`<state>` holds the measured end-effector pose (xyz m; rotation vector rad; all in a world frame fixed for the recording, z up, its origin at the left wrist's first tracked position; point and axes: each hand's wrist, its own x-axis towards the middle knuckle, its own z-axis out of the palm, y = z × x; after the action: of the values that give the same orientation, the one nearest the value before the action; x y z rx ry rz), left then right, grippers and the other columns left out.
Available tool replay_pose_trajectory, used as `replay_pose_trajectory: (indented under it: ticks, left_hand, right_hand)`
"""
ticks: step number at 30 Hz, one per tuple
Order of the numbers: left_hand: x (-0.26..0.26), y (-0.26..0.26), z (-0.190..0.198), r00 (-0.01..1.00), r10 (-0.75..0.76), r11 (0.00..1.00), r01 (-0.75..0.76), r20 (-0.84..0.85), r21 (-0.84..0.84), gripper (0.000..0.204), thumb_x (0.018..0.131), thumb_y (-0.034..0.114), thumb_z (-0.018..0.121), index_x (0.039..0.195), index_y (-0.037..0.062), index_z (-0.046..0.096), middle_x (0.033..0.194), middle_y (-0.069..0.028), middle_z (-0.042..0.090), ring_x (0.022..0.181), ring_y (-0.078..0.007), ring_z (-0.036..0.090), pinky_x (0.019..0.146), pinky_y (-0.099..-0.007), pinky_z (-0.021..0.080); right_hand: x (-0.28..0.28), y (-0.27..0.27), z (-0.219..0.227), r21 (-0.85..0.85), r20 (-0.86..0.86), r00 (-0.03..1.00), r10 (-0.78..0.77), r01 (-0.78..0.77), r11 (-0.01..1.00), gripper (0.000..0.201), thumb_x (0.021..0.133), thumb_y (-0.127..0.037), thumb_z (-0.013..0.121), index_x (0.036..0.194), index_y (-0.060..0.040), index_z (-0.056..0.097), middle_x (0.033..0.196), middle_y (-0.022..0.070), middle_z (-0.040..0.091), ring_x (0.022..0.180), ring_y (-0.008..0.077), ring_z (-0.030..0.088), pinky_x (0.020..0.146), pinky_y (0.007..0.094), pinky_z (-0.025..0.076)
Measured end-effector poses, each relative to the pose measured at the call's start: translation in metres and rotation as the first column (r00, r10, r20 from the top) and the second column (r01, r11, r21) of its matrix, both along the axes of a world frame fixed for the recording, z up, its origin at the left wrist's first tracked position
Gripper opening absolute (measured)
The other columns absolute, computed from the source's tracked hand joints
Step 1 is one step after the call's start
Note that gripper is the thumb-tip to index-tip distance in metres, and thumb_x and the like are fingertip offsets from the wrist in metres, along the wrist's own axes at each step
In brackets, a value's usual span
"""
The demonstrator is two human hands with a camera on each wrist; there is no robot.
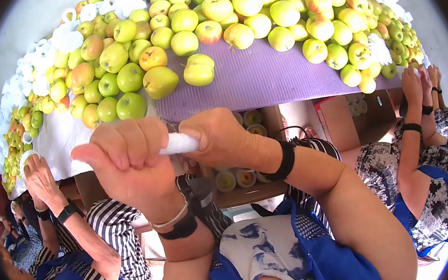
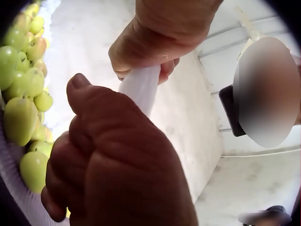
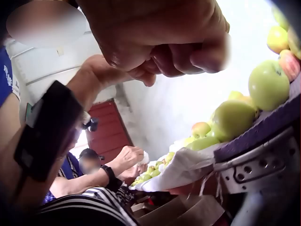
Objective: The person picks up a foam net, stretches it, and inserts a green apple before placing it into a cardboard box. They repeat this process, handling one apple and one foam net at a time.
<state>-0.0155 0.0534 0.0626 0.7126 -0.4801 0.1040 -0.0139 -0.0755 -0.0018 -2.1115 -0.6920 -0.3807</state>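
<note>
A white foam fruit net (image 1: pixel 180 143) is bunched into a narrow roll between my two hands. My left hand (image 1: pixel 134 157) grips one end with curled fingers, its thumb pointing out to the side. The other end is held in my right hand (image 1: pixel 221 135), close beside the left. In the left wrist view, the short stretch of foam net (image 2: pixel 141 88) shows between both fists; in the right wrist view my right hand (image 3: pixel 164 37) hides it. Beyond the hands, green-yellow apples (image 1: pixel 199 69) lie piled on the table, the closest a little past my knuckles.
A purple ribbed mat (image 1: pixel 261 74) covers the table's near edge. White foam nets (image 1: pixel 68 40) lie heaped at the left. Below the edge stand open cardboard boxes (image 1: pixel 240 195), with wrapped apples inside. People work on both sides, one hand (image 1: pixel 43 176) at the left edge.
</note>
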Motion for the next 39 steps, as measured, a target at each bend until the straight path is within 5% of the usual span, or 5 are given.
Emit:
replay_pose_trajectory:
  ticks: [11,17,22,29,39]
  left_hand:
    - [-0.004,0.009,0.006,0.995,-0.097,0.993,0.097,0.011,-0.069,0.048,0.097,0.045,0.029,0.063,0.0125,0.036,0.050,0.0030,0.029,0.043,-0.0106,0.024,0.049,-0.0282,0.025]
    - [0.017,0.048,-0.011,0.994,-0.074,0.904,0.032,-0.082,-0.426,0.039,0.096,0.036,0.039,0.066,0.0113,0.039,0.059,0.0022,0.032,0.055,-0.0118,0.030,0.061,-0.0295,0.028]
    - [0.016,0.055,-0.016,0.986,0.097,0.986,-0.114,-0.139,-0.122,0.027,0.094,0.029,0.045,0.092,0.0034,0.053,0.075,-0.0036,0.047,0.067,-0.0169,0.044,0.076,-0.0355,0.040]
    - [0.014,0.031,-0.019,0.956,0.234,0.931,-0.170,-0.174,0.322,0.022,0.091,0.020,0.049,0.095,-0.0011,0.056,0.088,-0.0087,0.060,0.078,-0.0162,0.055,0.073,-0.0303,0.044]
    - [0.014,0.024,-0.019,0.952,0.136,0.889,0.006,-0.275,0.459,0.028,0.074,-0.008,0.052,0.101,-0.0002,0.057,0.094,-0.0052,0.059,0.087,-0.0112,0.055,0.078,-0.0240,0.043]
  right_hand:
    - [-0.004,0.000,0.008,0.080,-0.129,0.982,0.138,-0.129,0.988,0.018,0.069,-0.026,0.065,0.067,-0.0096,0.057,0.066,0.0123,0.060,0.063,0.0357,0.058,0.055,0.0428,0.047]
    - [0.008,-0.012,-0.004,0.264,-0.432,0.900,0.059,0.064,0.963,0.017,0.072,-0.020,0.064,0.072,-0.0036,0.063,0.069,0.0177,0.061,0.067,0.0359,0.061,0.059,0.0399,0.049]
    - [0.018,-0.021,-0.001,0.242,-0.493,0.870,-0.021,0.160,0.957,0.017,0.072,-0.019,0.063,0.075,-0.0021,0.062,0.070,0.0192,0.060,0.069,0.0363,0.060,0.060,0.0396,0.048]
    - [0.024,-0.024,-0.011,0.011,-0.303,0.946,-0.116,0.125,0.992,0.020,0.072,-0.021,0.062,0.065,-0.0035,0.056,0.066,0.0183,0.058,0.066,0.0393,0.056,0.057,0.0446,0.045]
    - [0.029,-0.030,-0.011,-0.040,-0.180,0.972,-0.148,0.143,0.989,0.022,0.072,-0.023,0.065,0.067,-0.0044,0.054,0.067,0.0169,0.058,0.067,0.0392,0.057,0.057,0.0457,0.045]
